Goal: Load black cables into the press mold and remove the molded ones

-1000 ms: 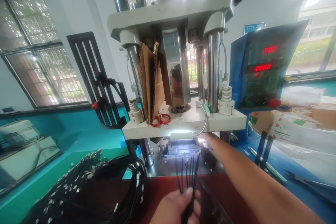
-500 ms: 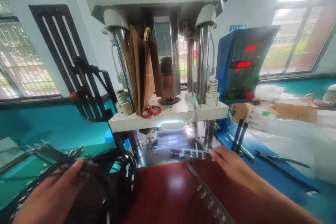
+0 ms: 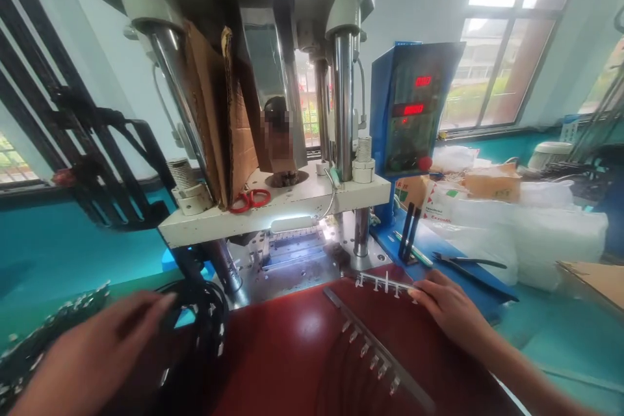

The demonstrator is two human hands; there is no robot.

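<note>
My right hand (image 3: 446, 302) pinches one end of a thin sprue (image 3: 387, 283) with whitish prongs, holding it over the red-brown table (image 3: 273, 344). A metal bar (image 3: 375, 341) lies slantwise on that table, below the sprue, with several small connector ends along it and dark cables running off them. My left hand (image 3: 107, 338) is motion-blurred at the lower left, beside coiled black cables (image 3: 212, 312); its grip is not clear. Farther left is a bundle of black cables (image 3: 53, 331) with shiny ends.
Ahead stands a press (image 3: 277, 208) with a lit mould area (image 3: 297, 250) under its plate. Red-handled scissors (image 3: 249, 199) and cardboard (image 3: 219, 117) rest on it. Right are a blue control box (image 3: 414, 104), pliers (image 3: 468, 261) and white bags (image 3: 560, 240).
The view has turned right. My right hand has drawn the sprue from the press's front edge over the table. My left hand has come away from the dark cable bundle.
</note>
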